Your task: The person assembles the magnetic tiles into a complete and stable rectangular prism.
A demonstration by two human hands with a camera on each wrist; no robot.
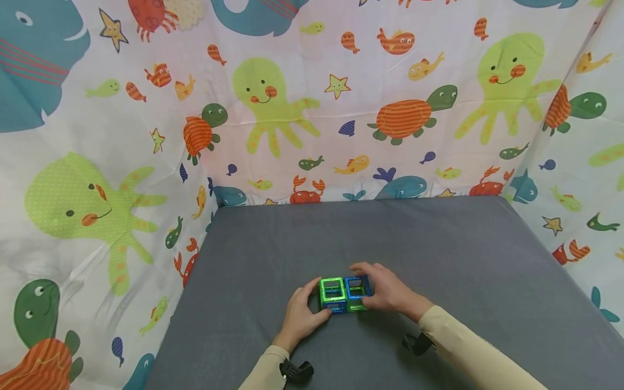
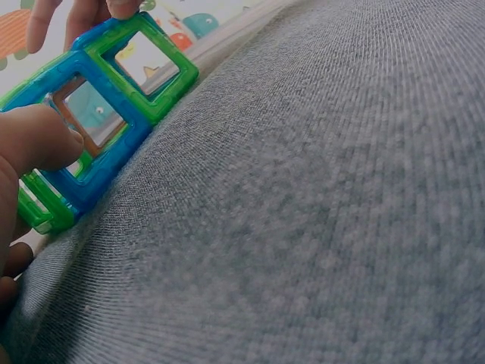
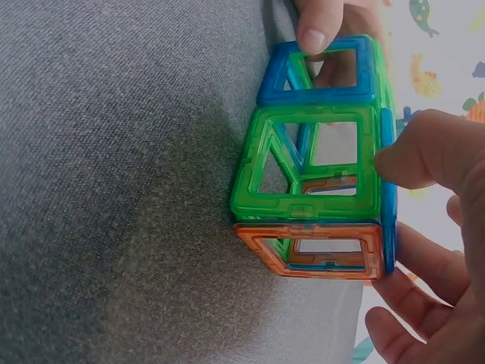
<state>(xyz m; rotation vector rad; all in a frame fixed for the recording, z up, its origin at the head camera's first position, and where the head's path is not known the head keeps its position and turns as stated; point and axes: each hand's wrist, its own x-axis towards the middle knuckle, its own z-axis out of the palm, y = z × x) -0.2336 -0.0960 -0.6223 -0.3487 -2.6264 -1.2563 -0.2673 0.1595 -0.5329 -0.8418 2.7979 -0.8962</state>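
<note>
Two open-frame cubes of magnetic tiles (image 1: 345, 297) stand side by side on the grey cloth, joined into one block. The left cube has a green top and a blue front. On the right cube, a blue tile (image 3: 389, 212) forms the top, a green tile (image 3: 303, 206) the front and an orange tile (image 3: 318, 271) the right end. My left hand (image 1: 298, 318) grips the left cube, thumb on the blue front tile (image 2: 132, 155), fingers at the back left. With its thumb at the top front edge and fingers behind, my right hand (image 1: 390, 290) holds the right cube.
The grey cloth (image 1: 273, 244) covers the tabletop around the block. A white curtain (image 1: 287, 179) printed with sea animals hangs behind the table and along both sides. A dark wrist strap (image 1: 296, 371) sits on the left wrist, another strap (image 1: 417, 343) on the right.
</note>
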